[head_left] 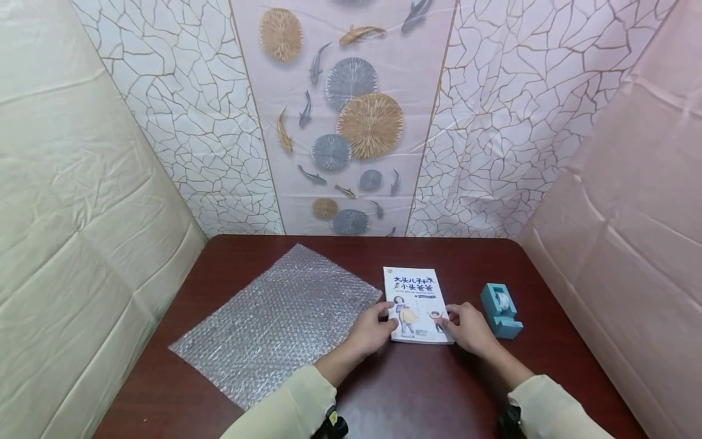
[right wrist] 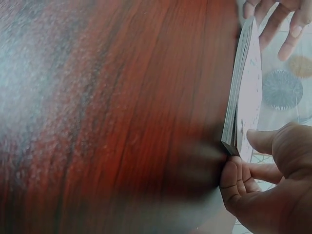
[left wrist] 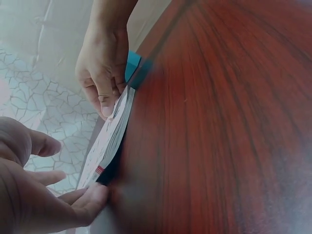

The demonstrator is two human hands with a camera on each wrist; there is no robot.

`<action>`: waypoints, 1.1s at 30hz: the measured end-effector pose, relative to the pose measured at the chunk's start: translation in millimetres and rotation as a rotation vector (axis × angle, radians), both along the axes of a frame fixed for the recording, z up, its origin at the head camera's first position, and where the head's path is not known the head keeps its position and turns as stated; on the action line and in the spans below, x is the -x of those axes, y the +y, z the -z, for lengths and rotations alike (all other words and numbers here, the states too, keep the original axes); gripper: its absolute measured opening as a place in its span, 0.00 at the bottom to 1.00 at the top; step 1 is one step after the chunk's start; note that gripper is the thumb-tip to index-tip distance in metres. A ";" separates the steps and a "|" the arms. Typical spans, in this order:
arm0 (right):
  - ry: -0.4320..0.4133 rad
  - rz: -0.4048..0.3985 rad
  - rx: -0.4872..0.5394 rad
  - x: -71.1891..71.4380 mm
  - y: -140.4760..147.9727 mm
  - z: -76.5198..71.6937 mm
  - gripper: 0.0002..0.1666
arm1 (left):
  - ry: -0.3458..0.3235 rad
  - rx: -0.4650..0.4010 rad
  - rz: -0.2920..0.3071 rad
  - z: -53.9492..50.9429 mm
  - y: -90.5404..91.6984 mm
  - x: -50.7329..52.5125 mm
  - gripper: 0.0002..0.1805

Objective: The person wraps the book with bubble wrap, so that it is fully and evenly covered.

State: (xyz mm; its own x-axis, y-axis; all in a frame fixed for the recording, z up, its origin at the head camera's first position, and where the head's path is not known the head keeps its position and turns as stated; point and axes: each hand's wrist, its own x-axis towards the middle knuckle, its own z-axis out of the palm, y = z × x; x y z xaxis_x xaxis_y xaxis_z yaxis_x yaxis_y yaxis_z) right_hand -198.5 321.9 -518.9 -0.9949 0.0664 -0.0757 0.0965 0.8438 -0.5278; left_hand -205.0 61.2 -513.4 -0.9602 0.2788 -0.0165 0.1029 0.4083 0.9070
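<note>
A white paperback book (head_left: 419,299) with cartoon figures on its cover lies on the table. At its lower right edge my right hand (head_left: 471,329) pinches it, thumb on the cover; the right wrist view shows the fingertips (right wrist: 231,170) at the book's edge. On the other side is my left hand (head_left: 370,331), its fingers (left wrist: 95,195) touching the book's side. In the left wrist view the left thumb (left wrist: 45,145) stands raised, away from the cover. Left of the book, a sheet of bubble wrap (head_left: 280,317) is spread flat, partly under the left forearm.
A teal tape dispenser (head_left: 501,311) with a roll of tape stands right of the book, close to the right hand. The dark red wooden table (head_left: 428,390) ends at a patterned backdrop (head_left: 351,122), with pale fabric walls (head_left: 631,201) on both sides.
</note>
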 end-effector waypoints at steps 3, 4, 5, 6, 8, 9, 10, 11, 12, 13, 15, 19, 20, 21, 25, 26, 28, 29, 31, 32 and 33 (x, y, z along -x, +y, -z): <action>0.003 0.000 -0.003 -0.6 0.9 -0.4 0.32 | 0.003 0.001 -0.003 -1.5 2.1 0.4 0.29; 0.002 0.001 -0.005 -0.5 0.9 -0.3 0.32 | 0.001 -0.005 -0.001 -1.6 2.6 0.8 0.29; 0.001 0.002 -0.007 -0.5 1.1 -0.3 0.31 | -0.008 -0.013 0.003 -0.9 3.1 1.5 0.30; -0.001 0.003 -0.008 -0.2 1.4 -0.1 0.31 | -0.020 -0.028 0.008 -0.6 3.9 2.2 0.30; -0.002 0.006 -0.010 0.0 1.9 0.1 0.31 | -0.039 -0.059 0.016 0.4 5.2 3.9 0.31; -0.002 0.007 -0.010 0.2 2.0 0.0 0.31 | -0.046 -0.069 0.019 1.2 5.8 4.7 0.31; -0.001 0.006 -0.011 0.5 2.3 0.1 0.31 | -0.049 -0.071 0.020 2.0 6.0 5.4 0.31; 0.001 0.006 -0.012 0.6 2.2 0.0 0.31 | -0.048 -0.064 0.019 2.3 6.3 5.8 0.30; 0.002 0.004 -0.012 0.6 2.2 0.1 0.31 | -0.041 -0.049 0.018 2.7 6.5 6.2 0.29; 0.004 0.003 -0.013 0.7 2.1 0.1 0.31 | -0.033 -0.031 0.015 3.0 6.7 6.4 0.29; 0.008 0.002 -0.011 0.8 1.6 0.3 0.30 | -0.029 -0.001 0.014 2.9 7.0 6.8 0.27; 0.005 0.006 -0.002 0.9 0.3 0.9 0.29 | -0.077 -0.039 0.028 2.7 9.2 8.2 0.26; 0.004 0.007 0.000 0.8 0.4 1.2 0.29 | -0.099 -0.064 0.032 2.7 9.9 8.5 0.27; 0.001 0.011 0.002 0.7 0.2 1.4 0.28 | -0.125 -0.098 0.036 3.1 10.5 8.6 0.27; -0.004 0.016 0.004 -0.2 0.7 2.3 0.29 | -0.236 -0.271 0.034 4.9 11.7 7.7 0.32; -0.004 0.016 0.003 -0.5 1.0 2.4 0.29 | -0.262 -0.313 0.033 5.3 11.8 7.4 0.33; -0.003 0.014 0.001 -1.4 1.1 1.9 0.29 | -0.306 -0.392 0.029 6.0 12.0 7.2 0.37; -0.003 0.016 0.002 -1.6 1.3 1.7 0.29 | -0.321 -0.420 0.029 6.3 12.1 7.3 0.38; -0.001 0.017 0.003 -2.3 1.2 0.8 0.29 | -0.346 -0.471 0.033 6.7 12.0 7.7 0.39; 0.002 0.017 0.006 -2.5 1.3 0.4 0.28 | -0.354 -0.492 0.035 7.0 12.1 8.1 0.40; 0.004 0.020 0.009 -2.8 1.1 -0.3 0.28 | -0.358 -0.513 0.040 7.2 12.0 8.6 0.40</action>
